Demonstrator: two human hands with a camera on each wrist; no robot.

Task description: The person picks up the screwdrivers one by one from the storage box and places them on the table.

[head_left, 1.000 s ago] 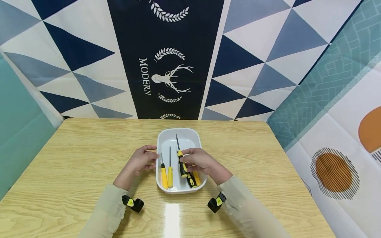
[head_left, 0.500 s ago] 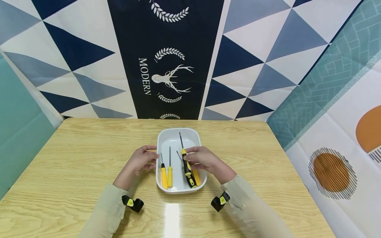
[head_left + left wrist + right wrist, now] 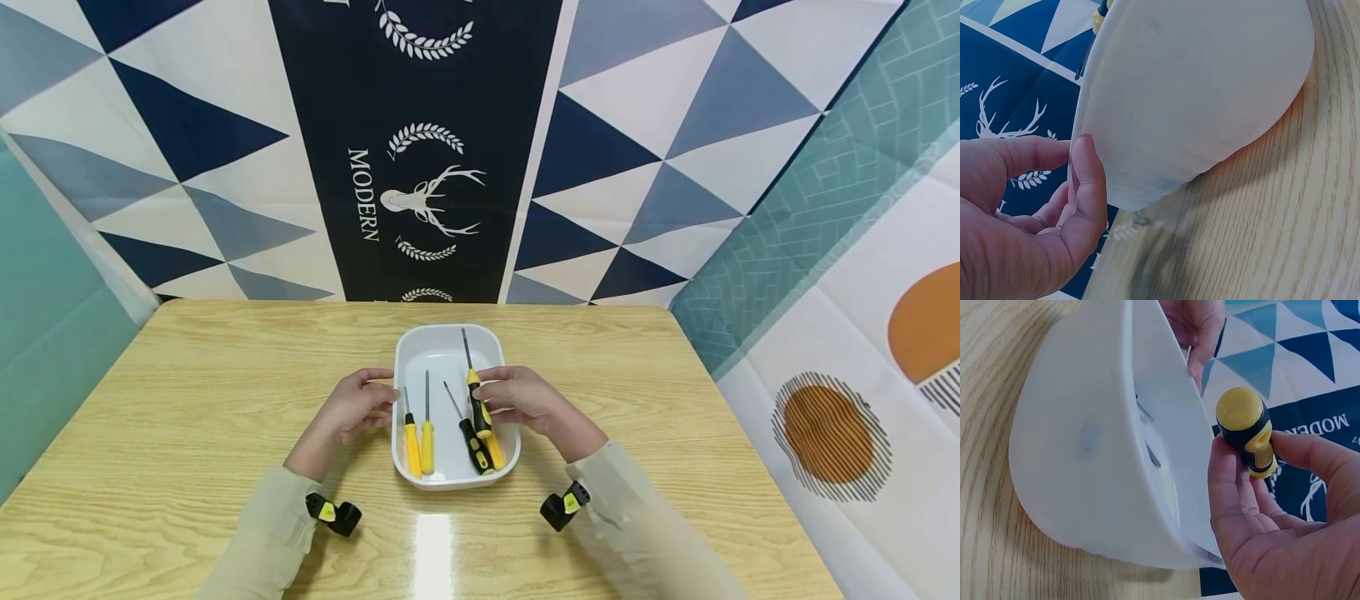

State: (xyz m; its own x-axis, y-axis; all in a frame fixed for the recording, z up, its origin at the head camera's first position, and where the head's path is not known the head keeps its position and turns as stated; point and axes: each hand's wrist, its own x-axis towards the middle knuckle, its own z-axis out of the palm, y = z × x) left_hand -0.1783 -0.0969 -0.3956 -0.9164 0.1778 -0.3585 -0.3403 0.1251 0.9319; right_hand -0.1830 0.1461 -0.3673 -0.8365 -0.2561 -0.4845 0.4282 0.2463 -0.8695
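Note:
A white plastic tray (image 3: 455, 483) stands on the table. My right hand (image 3: 519, 397) pinches a black-and-yellow screwdriver (image 3: 478, 410) by its handle, raised over the tray's right side with the shank pointing away. In the right wrist view, thumb and fingers clasp the screwdriver's handle (image 3: 1242, 415) beside the rim. My left hand (image 3: 362, 403) holds the left rim; the left wrist view has its fingers at the edge of the tray (image 3: 1204, 81). Two yellow screwdrivers (image 3: 427, 450) lie at the left inside. Another black-and-yellow screwdriver (image 3: 476, 450) and a partly hidden yellow handle (image 3: 497, 452) lie at right.
The wooden table (image 3: 247, 375) reaches back to a patterned cloth wall (image 3: 420, 167). Hanging sheets border it on both sides. A small black camera (image 3: 333, 513) is strapped to the left wrist, and another camera (image 3: 564, 505) to the right.
My right hand has shifted right with the held screwdriver, baring the black-and-yellow one beneath. The left hand and the tray stay in place.

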